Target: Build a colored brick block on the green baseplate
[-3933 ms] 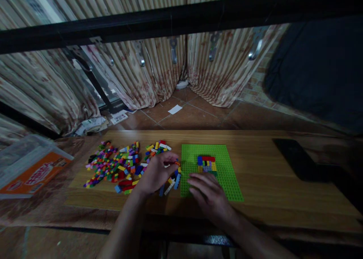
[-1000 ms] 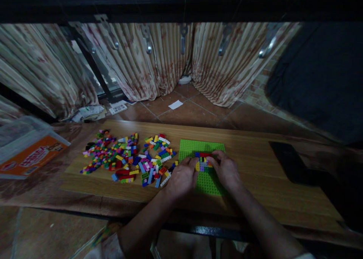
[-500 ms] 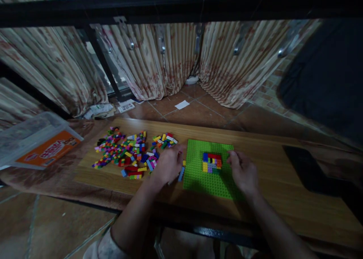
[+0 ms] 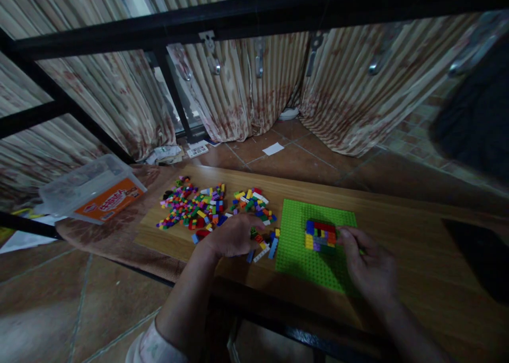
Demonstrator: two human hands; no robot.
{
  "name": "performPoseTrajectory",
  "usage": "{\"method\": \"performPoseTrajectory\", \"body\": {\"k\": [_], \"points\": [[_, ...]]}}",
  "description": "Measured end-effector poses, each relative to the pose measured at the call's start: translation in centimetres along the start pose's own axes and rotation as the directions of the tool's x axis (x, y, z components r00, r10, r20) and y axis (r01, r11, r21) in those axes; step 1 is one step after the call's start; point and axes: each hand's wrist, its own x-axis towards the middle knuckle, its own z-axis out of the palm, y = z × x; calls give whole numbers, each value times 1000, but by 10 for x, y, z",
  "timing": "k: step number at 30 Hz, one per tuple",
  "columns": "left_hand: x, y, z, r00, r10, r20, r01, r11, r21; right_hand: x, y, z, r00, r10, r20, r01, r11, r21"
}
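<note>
My left hand [image 4: 234,236] hovers over loose toy bricks [image 4: 258,238] left of the green baseplate [image 4: 292,267]. Its thumb and index finger are apart, and nothing shows between them. On the baseplate sits a small block of coloured bricks [image 4: 320,236], with blue, red, yellow and purple pieces joined together. At its right edge is my right hand [image 4: 371,262], its fingers curled and the thumb pressed in. A bit of green shows by its fingers; whether that is a brick or the baseplate I cannot make out.
Many small bricks [image 4: 186,206] lie heaped on the left of the wooden table [image 4: 246,275]. A clear plastic box [image 4: 95,185] with an orange label stands beyond the table's left end. A dark flat object [image 4: 473,251] lies at the right.
The view has turned left, so things appear further right. My left hand has shifted left relative to the baseplate and its fingers have spread. My right hand is closer to the brick block.
</note>
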Motion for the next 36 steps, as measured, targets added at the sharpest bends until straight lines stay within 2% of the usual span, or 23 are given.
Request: {"method": "performPoseTrajectory", "body": {"k": [6, 9, 12, 17, 22, 26, 36], "points": [[2, 0, 8, 998, 68, -11, -66, 992, 103, -2, 1, 2, 999, -41, 19, 41, 999, -7], [6, -2, 10, 999, 36, -26, -31, 986, 161, -2, -1, 3, 998, -50, 28, 50, 999, -13], [8, -5, 9, 996, -1, -90, 18, 981, 193, -2, -4, 3, 998, -56, 35, 56, 998, -22], [10, -2, 9, 977, 64, -205, -32, 987, 157, -2, -4, 4, 996, -81, 49, 82, 996, -20], [16, 14, 18, 990, 80, -119, -62, 987, 145, -2, -3, 3, 994, -102, 41, 103, 994, -30], [20, 22, 27, 996, 26, -82, -7, 976, 219, -1, -4, 2, 993, -116, 27, 117, 993, -17], [22, 15, 24, 996, 20, -82, -1, 974, 227, 0, -6, 2, 990, -133, 44, 133, 991, 3]]}}
